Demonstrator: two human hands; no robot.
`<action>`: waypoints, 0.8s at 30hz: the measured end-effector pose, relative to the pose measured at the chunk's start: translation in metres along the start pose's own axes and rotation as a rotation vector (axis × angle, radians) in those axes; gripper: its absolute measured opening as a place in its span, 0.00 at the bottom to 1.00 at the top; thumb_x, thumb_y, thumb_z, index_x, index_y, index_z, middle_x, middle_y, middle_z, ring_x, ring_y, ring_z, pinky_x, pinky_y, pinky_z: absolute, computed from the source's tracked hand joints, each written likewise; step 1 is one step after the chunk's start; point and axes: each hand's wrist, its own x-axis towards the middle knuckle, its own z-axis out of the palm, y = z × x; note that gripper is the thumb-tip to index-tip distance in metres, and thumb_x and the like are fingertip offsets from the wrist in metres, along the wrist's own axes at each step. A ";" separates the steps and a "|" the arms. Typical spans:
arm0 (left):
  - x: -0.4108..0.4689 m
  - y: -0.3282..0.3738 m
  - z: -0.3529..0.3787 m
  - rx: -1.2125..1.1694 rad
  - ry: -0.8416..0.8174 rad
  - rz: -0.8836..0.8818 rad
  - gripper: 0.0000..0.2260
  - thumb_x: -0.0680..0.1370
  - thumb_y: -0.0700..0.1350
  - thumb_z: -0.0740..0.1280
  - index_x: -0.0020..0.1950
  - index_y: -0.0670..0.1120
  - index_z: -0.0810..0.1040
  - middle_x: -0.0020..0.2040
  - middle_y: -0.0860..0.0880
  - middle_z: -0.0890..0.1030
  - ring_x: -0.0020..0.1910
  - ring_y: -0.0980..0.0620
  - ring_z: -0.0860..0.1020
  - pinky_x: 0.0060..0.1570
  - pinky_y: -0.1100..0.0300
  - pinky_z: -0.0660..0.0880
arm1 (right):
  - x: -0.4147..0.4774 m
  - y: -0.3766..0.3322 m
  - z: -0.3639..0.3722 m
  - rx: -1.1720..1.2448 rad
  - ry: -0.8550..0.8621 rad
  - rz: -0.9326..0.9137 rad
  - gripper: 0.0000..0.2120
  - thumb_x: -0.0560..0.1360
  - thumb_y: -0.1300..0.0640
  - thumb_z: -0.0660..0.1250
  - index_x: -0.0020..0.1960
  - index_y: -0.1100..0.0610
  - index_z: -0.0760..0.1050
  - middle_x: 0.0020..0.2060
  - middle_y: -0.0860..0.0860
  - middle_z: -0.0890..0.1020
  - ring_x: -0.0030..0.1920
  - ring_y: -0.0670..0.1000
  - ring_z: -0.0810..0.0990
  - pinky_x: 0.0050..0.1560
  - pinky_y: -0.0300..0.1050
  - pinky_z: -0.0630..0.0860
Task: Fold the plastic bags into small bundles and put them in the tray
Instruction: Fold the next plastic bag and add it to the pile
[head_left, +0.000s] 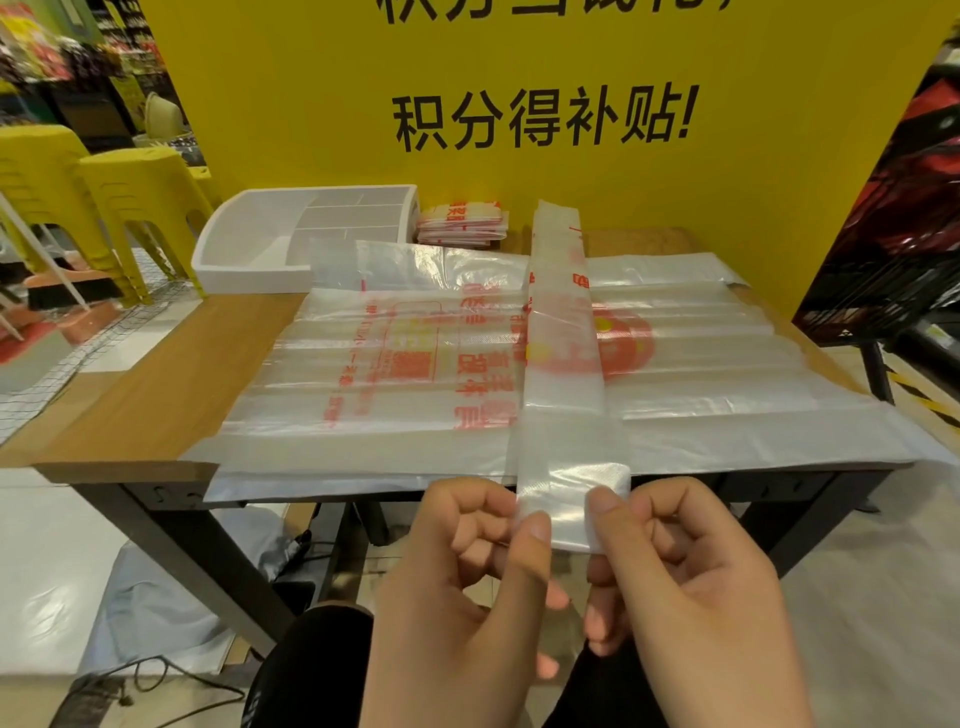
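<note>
The fingers (531, 551) of the left hand (457, 582) and the right hand (696, 587) are curled, pinching between them the near end of a bag folded into a long strip (561, 364), just off the counter's (156, 395) near edge. The strip runs away across a stack of flat bags (395, 374). At far left sits the white tray (244, 260), with folded bundles (462, 223) just right of it.
</note>
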 end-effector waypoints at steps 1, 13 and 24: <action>0.000 0.000 0.000 -0.001 0.003 -0.002 0.06 0.68 0.52 0.71 0.42 0.61 0.76 0.35 0.45 0.82 0.33 0.51 0.83 0.22 0.55 0.76 | 0.000 0.000 0.000 0.006 0.003 -0.003 0.12 0.71 0.57 0.73 0.34 0.56 0.72 0.24 0.60 0.75 0.19 0.56 0.71 0.20 0.45 0.71; 0.008 0.004 0.003 -0.040 -0.040 -0.084 0.10 0.78 0.40 0.69 0.50 0.54 0.72 0.29 0.43 0.80 0.24 0.46 0.75 0.22 0.57 0.73 | -0.002 0.002 0.004 0.063 0.011 -0.007 0.09 0.70 0.58 0.73 0.41 0.47 0.74 0.23 0.58 0.74 0.19 0.55 0.71 0.21 0.46 0.71; 0.007 0.007 0.010 -0.078 -0.106 -0.147 0.06 0.79 0.48 0.65 0.43 0.58 0.75 0.30 0.43 0.79 0.24 0.48 0.74 0.23 0.57 0.72 | -0.001 0.004 0.004 0.094 0.016 -0.036 0.09 0.73 0.62 0.71 0.48 0.55 0.72 0.23 0.56 0.72 0.19 0.51 0.69 0.20 0.40 0.68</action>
